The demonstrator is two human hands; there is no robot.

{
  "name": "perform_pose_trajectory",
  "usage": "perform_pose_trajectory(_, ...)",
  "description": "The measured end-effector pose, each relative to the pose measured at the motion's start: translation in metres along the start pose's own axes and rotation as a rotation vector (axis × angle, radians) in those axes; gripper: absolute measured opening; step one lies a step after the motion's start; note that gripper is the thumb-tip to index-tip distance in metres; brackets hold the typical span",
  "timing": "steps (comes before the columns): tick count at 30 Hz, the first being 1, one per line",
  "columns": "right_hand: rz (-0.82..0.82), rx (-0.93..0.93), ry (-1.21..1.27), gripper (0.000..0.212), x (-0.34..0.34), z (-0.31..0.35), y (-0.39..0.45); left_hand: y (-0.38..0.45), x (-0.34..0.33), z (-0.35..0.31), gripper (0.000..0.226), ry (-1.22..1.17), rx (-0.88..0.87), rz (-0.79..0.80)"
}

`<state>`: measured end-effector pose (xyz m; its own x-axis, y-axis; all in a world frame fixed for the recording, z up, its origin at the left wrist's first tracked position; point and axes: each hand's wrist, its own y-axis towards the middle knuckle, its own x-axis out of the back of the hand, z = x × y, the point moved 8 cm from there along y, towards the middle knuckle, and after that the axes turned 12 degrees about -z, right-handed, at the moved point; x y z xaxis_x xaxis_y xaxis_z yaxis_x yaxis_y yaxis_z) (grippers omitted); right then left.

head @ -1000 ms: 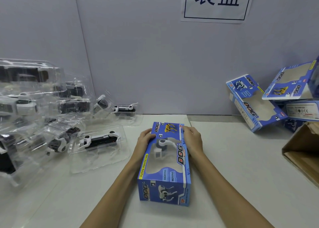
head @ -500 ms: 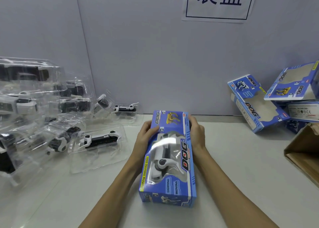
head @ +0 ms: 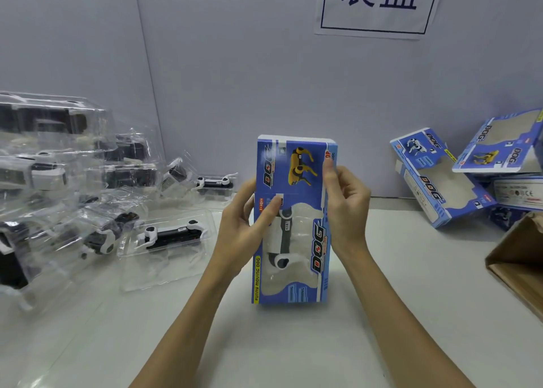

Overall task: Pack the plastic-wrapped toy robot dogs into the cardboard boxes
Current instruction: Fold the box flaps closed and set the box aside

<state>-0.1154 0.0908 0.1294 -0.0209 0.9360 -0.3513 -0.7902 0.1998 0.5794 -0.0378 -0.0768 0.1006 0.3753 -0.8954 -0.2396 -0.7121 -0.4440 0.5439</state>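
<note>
While the blue box (head: 291, 220) stands tilted up off the surface (head: 382, 314), its long axis runs away from the person, between both hands. The left hand (head: 244, 229) grips its left edge, thumb on the front; the right hand (head: 346, 208) pinches the right edge, reaching higher. Through the window shows a white-and-black toy dog (head: 280, 240). Wrapped dogs (head: 173, 234) lie left, empty boxes (head: 435, 179) right.

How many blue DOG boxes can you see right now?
4, maybe more hidden: one held upright at centre; at right one tilted, one atop, one face-down beneath.
</note>
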Motion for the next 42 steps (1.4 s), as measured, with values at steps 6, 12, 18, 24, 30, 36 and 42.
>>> perform_pose_trajectory(6, 0.067, 0.251, -0.142, 0.026, -0.005, -0.005, -0.018, 0.005, 0.007, 0.007, 0.046, 0.068, -0.005, -0.004)
perform_pose_trajectory(12, 0.060, 0.322, -0.167, 0.014, -0.005, -0.007, -0.019, 0.004, 0.007, 0.009, 0.025, 0.026, 0.027, -0.027)
perform_pose_trajectory(18, 0.049, 0.198, -0.167, 0.033, -0.006, -0.008, -0.017, 0.000, 0.004, 0.006, 0.020, 0.014, 0.008, -0.067)
perform_pose_trajectory(24, 0.035, 0.209, -0.162, 0.020, -0.009, 0.003, -0.019, -0.001, 0.005, 0.013, 0.037, 0.008, 0.081, -0.103)
perform_pose_trajectory(30, 0.043, 0.166, -0.155, 0.034, -0.007, -0.004, -0.021, 0.000, 0.007, 0.016, 0.051, -0.005, 0.111, -0.116)
perform_pose_trajectory(36, 0.007, 0.125, -0.189, 0.027, -0.004, -0.005, -0.013, 0.000, 0.006, 0.012, 0.038, -0.021, 0.077, -0.108)
perform_pose_trajectory(42, 0.001, 0.133, -0.192, 0.019, -0.007, -0.004, -0.019, 0.001, 0.003, 0.014, 0.035, -0.011, 0.069, -0.117)
